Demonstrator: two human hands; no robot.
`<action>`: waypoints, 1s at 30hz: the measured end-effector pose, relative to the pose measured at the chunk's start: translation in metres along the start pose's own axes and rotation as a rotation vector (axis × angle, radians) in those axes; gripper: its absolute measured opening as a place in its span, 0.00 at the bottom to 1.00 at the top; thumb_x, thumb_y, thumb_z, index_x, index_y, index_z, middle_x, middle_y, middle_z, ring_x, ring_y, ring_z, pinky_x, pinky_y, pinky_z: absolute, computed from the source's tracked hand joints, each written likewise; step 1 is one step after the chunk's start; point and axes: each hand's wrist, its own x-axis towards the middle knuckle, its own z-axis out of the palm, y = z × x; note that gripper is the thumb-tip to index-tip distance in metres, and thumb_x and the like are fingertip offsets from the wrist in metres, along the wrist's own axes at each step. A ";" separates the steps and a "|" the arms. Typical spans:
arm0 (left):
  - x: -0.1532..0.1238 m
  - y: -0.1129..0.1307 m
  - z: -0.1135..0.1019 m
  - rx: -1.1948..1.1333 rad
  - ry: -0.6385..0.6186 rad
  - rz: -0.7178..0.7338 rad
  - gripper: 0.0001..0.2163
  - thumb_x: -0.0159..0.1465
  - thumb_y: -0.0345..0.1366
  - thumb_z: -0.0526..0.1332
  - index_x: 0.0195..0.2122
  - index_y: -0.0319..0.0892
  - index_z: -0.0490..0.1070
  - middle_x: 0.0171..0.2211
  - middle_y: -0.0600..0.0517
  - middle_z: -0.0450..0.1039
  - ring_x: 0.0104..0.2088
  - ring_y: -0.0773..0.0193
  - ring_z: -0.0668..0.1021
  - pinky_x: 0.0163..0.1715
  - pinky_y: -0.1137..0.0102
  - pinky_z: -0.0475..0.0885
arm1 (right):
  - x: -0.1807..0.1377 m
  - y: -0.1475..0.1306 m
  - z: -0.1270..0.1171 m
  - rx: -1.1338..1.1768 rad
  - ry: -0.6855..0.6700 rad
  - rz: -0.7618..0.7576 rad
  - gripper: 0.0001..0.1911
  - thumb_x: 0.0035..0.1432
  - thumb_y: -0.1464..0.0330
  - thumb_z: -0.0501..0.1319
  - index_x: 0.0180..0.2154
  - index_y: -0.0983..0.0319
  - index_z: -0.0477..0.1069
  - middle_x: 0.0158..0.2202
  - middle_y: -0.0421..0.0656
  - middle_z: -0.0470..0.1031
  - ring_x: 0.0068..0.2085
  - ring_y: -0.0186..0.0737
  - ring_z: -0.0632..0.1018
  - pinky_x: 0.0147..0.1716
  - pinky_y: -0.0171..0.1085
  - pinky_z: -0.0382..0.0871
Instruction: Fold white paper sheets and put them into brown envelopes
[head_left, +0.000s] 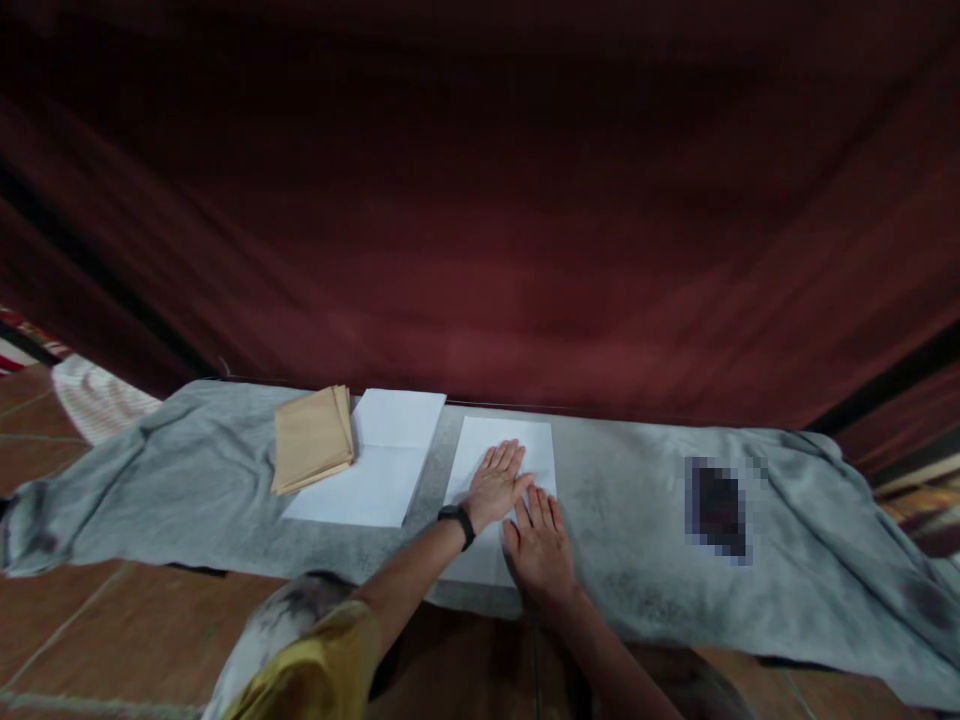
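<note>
A white sheet of paper [480, 560] lies on a grey cloth in front of me. My left hand [495, 482], with a dark band on its wrist, rests flat on the upper part of this sheet, fingers stretched out. Just below and to the right, my right hand [541, 545] also lies flat on the paper, its fingers pointing away from me. The two hands are close together near the sheet's right side. To the left is a stack of white paper [390, 460], with several brown envelopes [311, 440] lying partly over its left side.
The grey cloth [615, 560] covers a long, low surface. Behind it hangs a dark red curtain [480, 250]. A blurred-out dark patch [716, 510] shows on the right of the cloth. Brown floor tiles [67, 620] lie below, and a striped white cloth [97, 395] is at far left.
</note>
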 end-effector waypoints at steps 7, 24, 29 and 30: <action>0.054 -0.032 0.001 0.049 -0.017 -0.096 0.31 0.74 0.51 0.41 0.71 0.37 0.54 0.72 0.44 0.52 0.72 0.54 0.54 0.70 0.55 0.49 | 0.000 -0.001 -0.005 0.026 0.036 -0.008 0.28 0.69 0.60 0.53 0.66 0.62 0.62 0.69 0.53 0.61 0.68 0.54 0.64 0.66 0.53 0.54; -0.051 -0.045 -0.019 0.129 -0.028 -0.171 0.28 0.74 0.51 0.44 0.71 0.47 0.55 0.73 0.46 0.49 0.72 0.50 0.53 0.69 0.50 0.48 | 0.017 0.005 -0.003 -0.023 -0.034 0.008 0.26 0.72 0.61 0.50 0.66 0.62 0.63 0.68 0.52 0.63 0.68 0.52 0.64 0.66 0.52 0.56; -0.048 -0.042 -0.020 0.136 0.003 -0.173 0.28 0.74 0.51 0.44 0.71 0.46 0.56 0.72 0.44 0.51 0.72 0.50 0.54 0.70 0.50 0.47 | 0.042 0.008 0.010 -0.053 -0.054 0.021 0.27 0.73 0.60 0.48 0.67 0.64 0.62 0.69 0.53 0.61 0.68 0.51 0.64 0.66 0.52 0.56; -0.048 -0.042 -0.020 0.130 0.008 -0.173 0.28 0.73 0.51 0.44 0.71 0.46 0.55 0.72 0.44 0.51 0.72 0.50 0.54 0.70 0.51 0.47 | 0.044 0.009 0.013 -0.062 -0.052 0.028 0.27 0.73 0.60 0.48 0.67 0.65 0.61 0.69 0.54 0.60 0.68 0.52 0.64 0.66 0.52 0.56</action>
